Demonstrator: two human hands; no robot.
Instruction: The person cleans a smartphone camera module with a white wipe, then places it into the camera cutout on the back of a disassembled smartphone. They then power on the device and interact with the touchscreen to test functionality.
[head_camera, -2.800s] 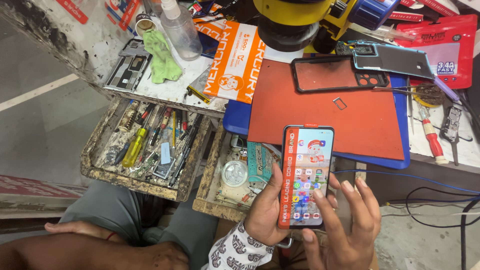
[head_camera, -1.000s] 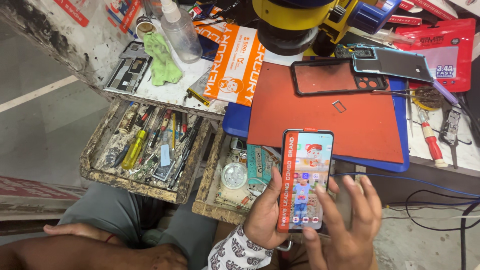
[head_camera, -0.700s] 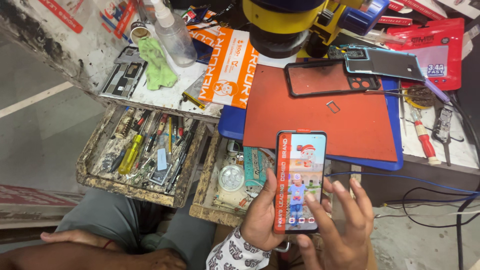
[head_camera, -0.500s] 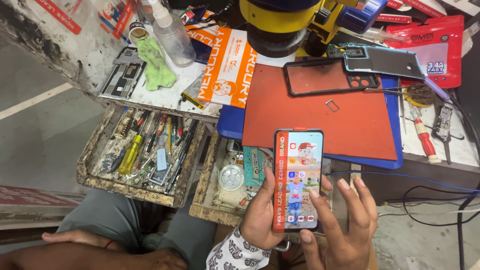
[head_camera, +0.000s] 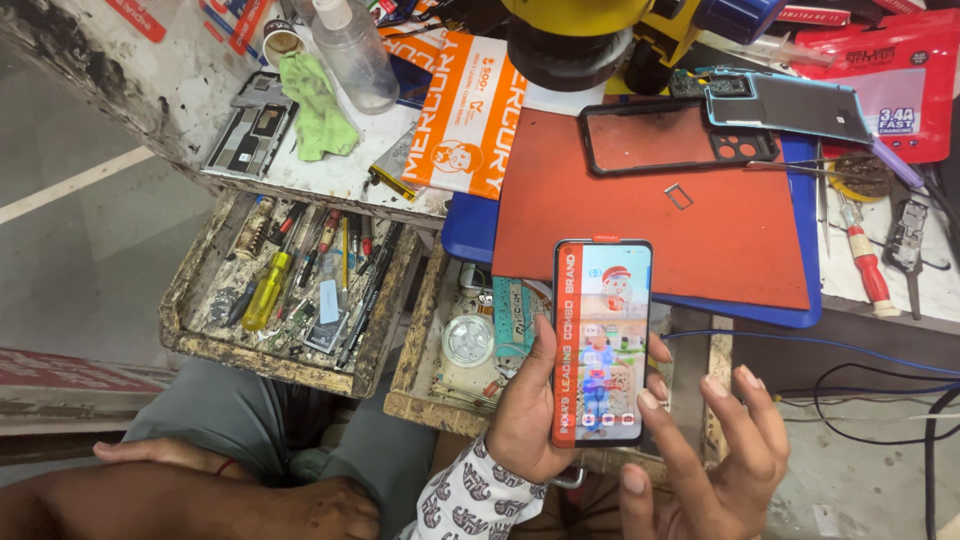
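glass-fronted smartphone (head_camera: 601, 340) is sitting upright in the left hand (head_camera: 530, 415), fingers gripping its edges so the lit screen is facing up; right hand (head_camera: 715, 470) is hovering open beside it, holding nothing

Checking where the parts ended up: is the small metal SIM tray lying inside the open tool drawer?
No, the SIM tray lies on the red mat, not in the tool drawer.

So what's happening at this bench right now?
A person holds a lit smartphone upright in the left hand, screen facing up. The right hand hovers open beside it, fingers spread. Behind lie a red work mat with an empty phone case, and an open drawer of tools.
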